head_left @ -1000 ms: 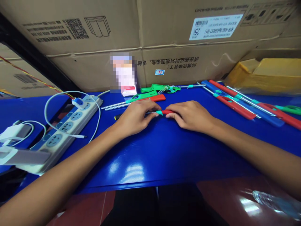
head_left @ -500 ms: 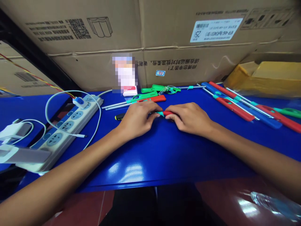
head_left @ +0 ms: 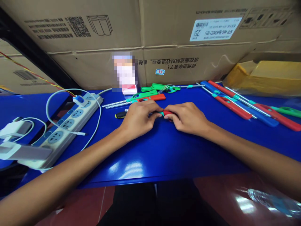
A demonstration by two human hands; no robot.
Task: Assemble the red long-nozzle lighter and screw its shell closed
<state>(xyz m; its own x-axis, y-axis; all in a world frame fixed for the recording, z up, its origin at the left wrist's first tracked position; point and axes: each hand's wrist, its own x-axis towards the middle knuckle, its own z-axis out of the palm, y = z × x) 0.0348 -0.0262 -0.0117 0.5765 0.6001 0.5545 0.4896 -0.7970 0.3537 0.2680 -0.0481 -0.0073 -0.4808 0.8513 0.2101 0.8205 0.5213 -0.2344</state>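
A red long-nosed lighter (head_left: 167,112) is held between my two hands, mostly covered by the fingers. My left hand (head_left: 140,116) is closed, its thumb and fingertips pinching the teal part at the lighter's left end. My right hand (head_left: 189,117) is closed round the red body. Just left of my left hand lies a black and yellow handle (head_left: 120,115), apparently a screwdriver's, on the blue table (head_left: 150,153). Behind the hands rest a red lighter (head_left: 152,98) and a green lighter (head_left: 147,94), their metal tubes pointing left.
Several red, blue and green lighters (head_left: 244,103) lie at the right. Green lighter parts (head_left: 164,88) sit at the back near a propped phone (head_left: 127,73). A power strip (head_left: 68,124) with white cables is at the left. Cardboard boxes (head_left: 164,31) wall off the back.
The hands have drawn slightly closer together, and less of the teal and red lighter shows between them. The view has shifted a little; the other things have stayed put.
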